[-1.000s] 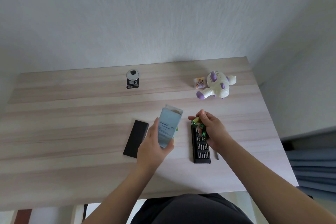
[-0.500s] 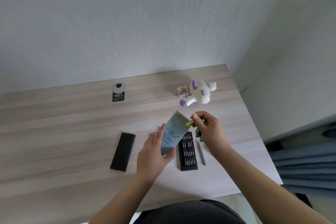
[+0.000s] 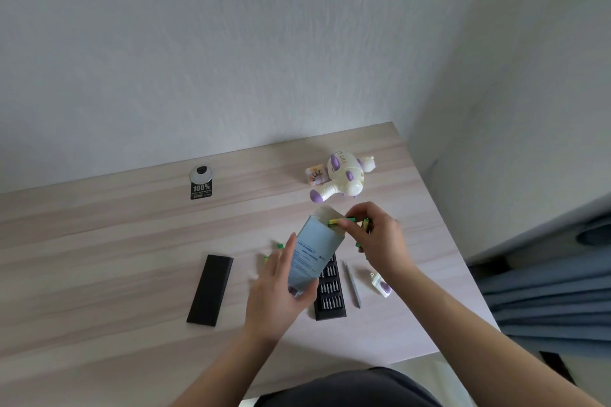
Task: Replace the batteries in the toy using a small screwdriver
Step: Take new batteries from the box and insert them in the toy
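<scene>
My left hand [image 3: 276, 294] grips a pale blue battery box [image 3: 314, 253], tilted with its open end up and to the right. My right hand [image 3: 377, 238] pinches green and yellow batteries [image 3: 340, 221], one of them at the box's opening. More green batteries [image 3: 276, 249] lie on the table behind my left hand. The white and purple toy [image 3: 344, 178] lies on its side farther back. A black tray of screwdriver bits [image 3: 330, 294] sits below the box, with the thin grey screwdriver [image 3: 352, 284] to its right. A small white and purple cover [image 3: 382, 286] lies beside it.
A black lid [image 3: 210, 289] lies left of my left hand on the wooden table [image 3: 99, 258]. A round white gadget on a black card [image 3: 201, 183] sits at the back. A small yellowish packet [image 3: 315, 175] lies by the toy. The table's right edge borders blue fabric [image 3: 545, 291].
My right hand has lifted from the bit tray and brought the batteries up to the box's open end. The box has tilted more to the right. The camera view has shifted left.
</scene>
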Demonstrator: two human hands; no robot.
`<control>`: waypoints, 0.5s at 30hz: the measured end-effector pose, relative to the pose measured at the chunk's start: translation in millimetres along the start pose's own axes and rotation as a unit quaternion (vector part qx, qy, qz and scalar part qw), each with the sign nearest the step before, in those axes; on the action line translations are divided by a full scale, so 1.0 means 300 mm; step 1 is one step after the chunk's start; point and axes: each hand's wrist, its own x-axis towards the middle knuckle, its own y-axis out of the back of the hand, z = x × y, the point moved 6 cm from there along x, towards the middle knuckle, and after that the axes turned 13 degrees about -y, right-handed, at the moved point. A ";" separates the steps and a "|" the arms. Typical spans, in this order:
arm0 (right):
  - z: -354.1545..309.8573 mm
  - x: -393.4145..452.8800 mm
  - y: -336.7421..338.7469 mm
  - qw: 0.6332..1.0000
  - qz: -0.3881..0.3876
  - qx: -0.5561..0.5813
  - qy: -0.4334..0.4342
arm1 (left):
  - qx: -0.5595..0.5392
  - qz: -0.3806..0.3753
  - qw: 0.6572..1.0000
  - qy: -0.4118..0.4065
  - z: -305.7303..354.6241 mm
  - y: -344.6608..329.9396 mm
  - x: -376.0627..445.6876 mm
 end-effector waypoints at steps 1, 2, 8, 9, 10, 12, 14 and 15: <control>-0.003 0.003 -0.001 1.000 -0.010 0.000 0.000 | -0.006 0.000 1.000 0.001 0.005 0.001 0.002; -0.006 0.006 -0.001 1.000 -0.020 0.002 0.000 | -0.011 -0.002 1.000 0.002 0.010 0.002 0.005; -0.036 0.012 -0.010 0.998 -0.039 -0.005 0.044 | -0.032 0.003 0.999 0.006 0.026 0.001 0.020; -0.038 0.011 -0.013 0.998 -0.043 -0.012 0.053 | -0.035 0.010 0.999 0.008 0.025 0.000 0.020; -0.037 0.013 -0.016 0.997 -0.048 -0.015 0.056 | -0.039 0.014 0.999 0.012 0.022 0.000 0.019; -0.029 0.020 -0.014 0.998 -0.051 -0.002 0.032 | -0.049 0.026 0.998 0.025 0.012 0.000 0.017; -0.010 0.033 -0.008 0.999 -0.040 0.013 -0.006 | -0.058 0.032 0.997 0.036 0.003 0.000 0.015; 0.001 0.039 -0.007 0.999 -0.031 0.012 -0.018 | -0.058 0.033 0.997 0.037 0.001 -0.001 0.015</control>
